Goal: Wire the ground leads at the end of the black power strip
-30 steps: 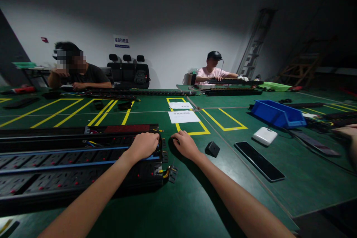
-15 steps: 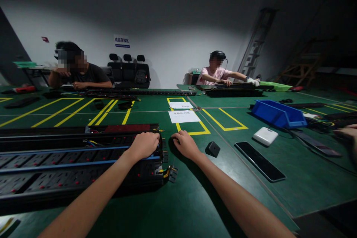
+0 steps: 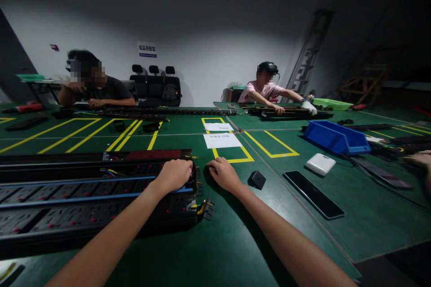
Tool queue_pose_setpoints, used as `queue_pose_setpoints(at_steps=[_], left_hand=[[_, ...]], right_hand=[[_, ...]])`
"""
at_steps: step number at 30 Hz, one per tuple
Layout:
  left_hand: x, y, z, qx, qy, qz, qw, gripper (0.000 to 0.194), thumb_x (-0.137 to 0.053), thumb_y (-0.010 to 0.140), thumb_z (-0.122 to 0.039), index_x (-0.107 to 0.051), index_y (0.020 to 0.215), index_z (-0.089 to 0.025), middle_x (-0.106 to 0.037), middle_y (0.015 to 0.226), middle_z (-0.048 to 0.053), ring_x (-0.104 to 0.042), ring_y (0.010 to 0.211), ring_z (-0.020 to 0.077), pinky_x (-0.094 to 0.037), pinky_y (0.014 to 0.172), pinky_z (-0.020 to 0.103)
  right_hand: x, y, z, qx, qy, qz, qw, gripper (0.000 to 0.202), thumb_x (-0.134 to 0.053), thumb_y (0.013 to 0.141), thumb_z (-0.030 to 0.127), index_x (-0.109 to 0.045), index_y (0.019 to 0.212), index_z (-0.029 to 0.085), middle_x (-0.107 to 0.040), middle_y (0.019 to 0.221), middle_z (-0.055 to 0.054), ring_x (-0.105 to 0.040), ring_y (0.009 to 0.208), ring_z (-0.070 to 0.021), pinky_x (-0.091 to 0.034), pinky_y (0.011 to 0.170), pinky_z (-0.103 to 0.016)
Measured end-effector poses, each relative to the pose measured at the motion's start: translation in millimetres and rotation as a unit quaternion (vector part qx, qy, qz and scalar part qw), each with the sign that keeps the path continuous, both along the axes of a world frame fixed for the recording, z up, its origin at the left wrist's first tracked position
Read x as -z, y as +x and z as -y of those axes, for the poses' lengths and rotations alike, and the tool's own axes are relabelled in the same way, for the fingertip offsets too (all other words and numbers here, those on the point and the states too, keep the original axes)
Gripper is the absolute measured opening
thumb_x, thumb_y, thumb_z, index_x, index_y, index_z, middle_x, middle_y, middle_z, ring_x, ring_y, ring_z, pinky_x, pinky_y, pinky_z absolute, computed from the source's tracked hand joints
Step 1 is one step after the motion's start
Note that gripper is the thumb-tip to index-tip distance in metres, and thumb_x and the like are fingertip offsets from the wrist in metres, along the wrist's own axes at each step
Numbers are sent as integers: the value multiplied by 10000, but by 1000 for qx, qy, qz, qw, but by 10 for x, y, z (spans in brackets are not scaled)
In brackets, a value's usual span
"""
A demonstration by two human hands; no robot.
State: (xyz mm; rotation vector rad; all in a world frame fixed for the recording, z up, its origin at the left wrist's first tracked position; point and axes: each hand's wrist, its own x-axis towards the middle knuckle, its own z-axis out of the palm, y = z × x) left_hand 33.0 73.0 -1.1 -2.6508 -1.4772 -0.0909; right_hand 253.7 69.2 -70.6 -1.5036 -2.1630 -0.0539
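Note:
My left hand [image 3: 175, 174] rests on the right-hand end of a black power strip [image 3: 117, 186] in a group of long strips lying side by side. Its fingers bend down over that end, and their tips are hidden. Beside it, apart from the strips, my right hand [image 3: 224, 174] lies on the green table with fingers loosely bent, a small gap by the thumb and nothing visible in it. At the near strip's end, yellow and green wires lead to a loose black end piece [image 3: 208, 210]. A black cube [image 3: 257, 180] sits right of my right hand.
A phone [image 3: 314, 194], a white box [image 3: 320, 164] and a blue bin [image 3: 336, 137] stand to the right. Paper sheets [image 3: 222, 141] lie ahead. Two co-workers sit across the table, one by black strips [image 3: 289, 113]. Another person's hand [image 3: 420, 160] shows at the right edge.
My hands have stayed in place. Across the table, the co-worker in pink has shifted both hands, the gloved one to the right and slightly down, and the strips there have moved.

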Motion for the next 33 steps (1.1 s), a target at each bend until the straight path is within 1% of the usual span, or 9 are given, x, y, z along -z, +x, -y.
queue_pose_setpoints(at_steps=[10,20,29,33], left_hand=[[-19,0,14,1,0,1,1000,319,-349,949,-245,-666,948,-207,-752,974,108,-720,885,307,-528,777,417],[-27,-1,17,3,3,3,1000,318,-349,952,-255,-664,941,-215,-753,957,103,-721,873,315,-529,751,413],[-19,2,9,-2,-3,6,1000,310,-358,952,-245,-665,940,-209,-750,956,112,-721,872,300,-526,773,405],[-22,5,11,-2,-3,9,1000,312,-355,954,-246,-665,944,-214,-752,958,108,-721,884,310,-524,770,413]], right_hand=[[12,4,3,-1,-2,-9,1000,206,-540,970,176,-711,1083,194,-644,983,-78,-547,984,-213,-423,861,-306],[-28,-7,28,4,-6,-4,1000,206,-538,975,182,-712,1084,194,-649,980,-78,-556,983,-214,-423,858,-300],[-28,-13,18,4,0,-2,1000,212,-542,969,178,-716,1090,190,-655,993,-79,-560,990,-212,-427,872,-294],[-34,-7,24,2,2,-2,1000,210,-542,968,178,-715,1087,190,-654,992,-78,-559,988,-212,-425,871,-295]])
